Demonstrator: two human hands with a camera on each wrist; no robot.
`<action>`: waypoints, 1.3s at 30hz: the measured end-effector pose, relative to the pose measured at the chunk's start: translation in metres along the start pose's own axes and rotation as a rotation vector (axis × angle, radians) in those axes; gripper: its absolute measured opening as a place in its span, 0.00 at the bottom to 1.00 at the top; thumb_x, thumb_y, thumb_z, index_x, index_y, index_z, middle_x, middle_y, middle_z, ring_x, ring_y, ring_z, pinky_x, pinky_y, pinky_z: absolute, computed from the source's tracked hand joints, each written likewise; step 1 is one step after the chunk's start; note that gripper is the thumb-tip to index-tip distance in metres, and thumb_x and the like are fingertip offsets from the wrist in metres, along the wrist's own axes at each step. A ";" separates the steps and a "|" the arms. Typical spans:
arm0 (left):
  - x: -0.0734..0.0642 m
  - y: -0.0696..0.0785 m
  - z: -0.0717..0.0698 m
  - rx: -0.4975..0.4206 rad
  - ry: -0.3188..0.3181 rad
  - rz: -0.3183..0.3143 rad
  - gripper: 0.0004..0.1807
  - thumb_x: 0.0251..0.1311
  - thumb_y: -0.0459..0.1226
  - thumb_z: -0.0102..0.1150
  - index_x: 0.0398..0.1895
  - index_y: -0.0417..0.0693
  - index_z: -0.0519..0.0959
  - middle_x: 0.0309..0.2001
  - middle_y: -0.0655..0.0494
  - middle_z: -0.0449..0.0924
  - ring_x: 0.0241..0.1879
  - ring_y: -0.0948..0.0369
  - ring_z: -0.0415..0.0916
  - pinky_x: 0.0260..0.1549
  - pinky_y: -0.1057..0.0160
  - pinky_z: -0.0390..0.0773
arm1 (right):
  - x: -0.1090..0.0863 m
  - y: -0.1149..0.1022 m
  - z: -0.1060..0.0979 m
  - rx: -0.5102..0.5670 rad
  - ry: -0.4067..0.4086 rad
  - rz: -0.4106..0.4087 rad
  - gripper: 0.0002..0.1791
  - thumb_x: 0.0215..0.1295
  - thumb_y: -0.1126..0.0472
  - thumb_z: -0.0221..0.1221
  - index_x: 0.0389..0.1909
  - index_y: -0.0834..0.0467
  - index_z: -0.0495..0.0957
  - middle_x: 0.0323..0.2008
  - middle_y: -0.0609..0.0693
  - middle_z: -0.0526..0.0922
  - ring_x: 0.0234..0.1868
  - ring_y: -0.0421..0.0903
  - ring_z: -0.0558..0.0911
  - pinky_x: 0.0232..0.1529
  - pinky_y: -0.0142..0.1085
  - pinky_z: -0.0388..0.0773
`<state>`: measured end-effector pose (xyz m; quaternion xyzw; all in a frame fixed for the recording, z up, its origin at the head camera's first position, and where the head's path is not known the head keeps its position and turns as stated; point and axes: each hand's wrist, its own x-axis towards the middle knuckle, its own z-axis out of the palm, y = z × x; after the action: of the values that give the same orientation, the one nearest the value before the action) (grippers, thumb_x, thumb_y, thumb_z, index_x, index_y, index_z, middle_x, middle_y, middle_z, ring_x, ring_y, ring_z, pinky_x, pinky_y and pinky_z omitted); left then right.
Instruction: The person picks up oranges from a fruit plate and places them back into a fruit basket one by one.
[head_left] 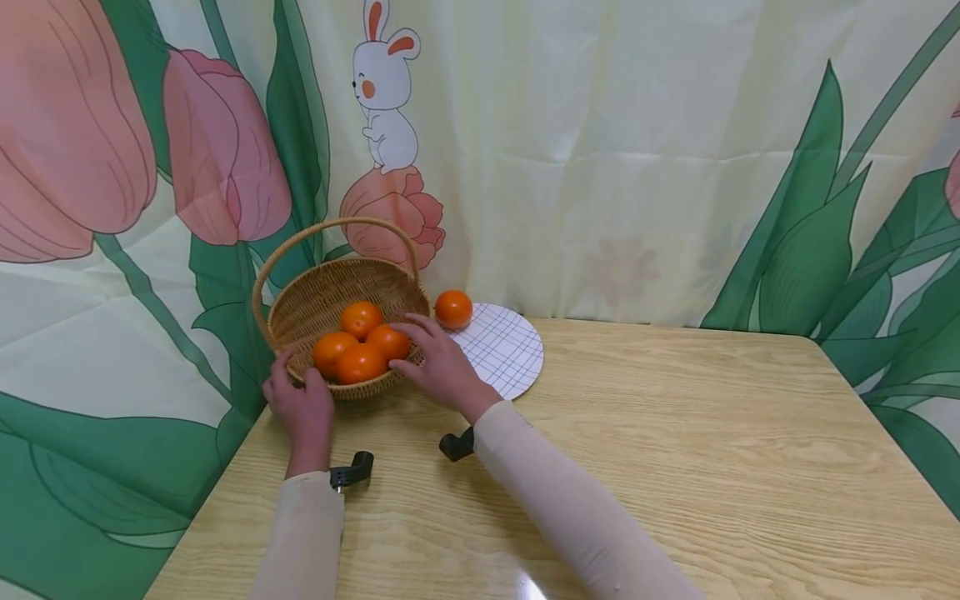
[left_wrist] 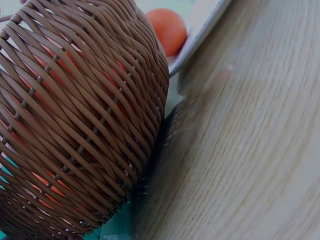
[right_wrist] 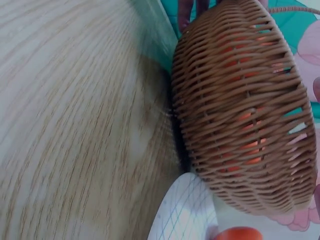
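Note:
A wicker basket (head_left: 307, 300) with a tall handle stands at the table's left back, tilted toward me. Several oranges (head_left: 360, 364) lie inside it. My left hand (head_left: 303, 408) grips the basket's left front side, its fingers (right_wrist: 185, 12) against the wicker in the right wrist view. At the right front rim, my right hand (head_left: 442, 367) holds the rightmost orange (head_left: 387, 341) between thumb and fingers. Another orange (head_left: 453, 309) is on a white plate (head_left: 506, 346) with blue grid lines, right of the basket.
The wooden table (head_left: 675, 450) stretches to the right and toward me. Behind it hangs a curtain (head_left: 562, 167) printed with tulips and a rabbit. Black wrist cameras (head_left: 363, 467) stick out from both wrists above the tabletop.

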<state>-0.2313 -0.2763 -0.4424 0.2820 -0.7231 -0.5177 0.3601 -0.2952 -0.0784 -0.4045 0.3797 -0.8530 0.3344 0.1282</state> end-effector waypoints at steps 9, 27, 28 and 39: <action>0.002 0.001 -0.002 0.010 0.007 0.009 0.24 0.58 0.38 0.39 0.60 0.64 0.66 0.53 0.48 0.60 0.41 0.56 0.56 0.37 0.62 0.58 | -0.001 0.013 -0.001 -0.012 0.041 -0.017 0.30 0.58 0.43 0.55 0.61 0.45 0.64 0.65 0.51 0.61 0.60 0.48 0.69 0.55 0.41 0.71; 0.002 0.000 -0.003 0.016 -0.008 -0.023 0.24 0.58 0.39 0.40 0.59 0.65 0.66 0.56 0.51 0.59 0.47 0.56 0.58 0.41 0.61 0.60 | 0.005 0.047 -0.009 0.028 0.089 0.055 0.35 0.56 0.43 0.57 0.64 0.44 0.60 0.63 0.48 0.62 0.53 0.46 0.73 0.54 0.42 0.71; 0.002 0.000 -0.003 0.019 -0.007 -0.023 0.24 0.58 0.39 0.40 0.59 0.65 0.66 0.55 0.51 0.59 0.46 0.56 0.58 0.40 0.61 0.60 | 0.006 0.049 -0.010 0.029 0.095 0.058 0.35 0.55 0.43 0.57 0.64 0.45 0.60 0.63 0.48 0.62 0.53 0.46 0.72 0.54 0.42 0.71; 0.000 0.000 0.002 0.021 -0.007 -0.009 0.24 0.58 0.39 0.40 0.60 0.65 0.66 0.54 0.50 0.59 0.43 0.55 0.58 0.39 0.62 0.59 | 0.013 0.070 -0.017 -0.017 0.123 0.125 0.37 0.54 0.43 0.59 0.64 0.46 0.58 0.63 0.50 0.62 0.60 0.49 0.67 0.57 0.42 0.70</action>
<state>-0.2329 -0.2756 -0.4427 0.2873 -0.7285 -0.5126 0.3520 -0.3557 -0.0407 -0.4190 0.3032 -0.8684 0.3572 0.1623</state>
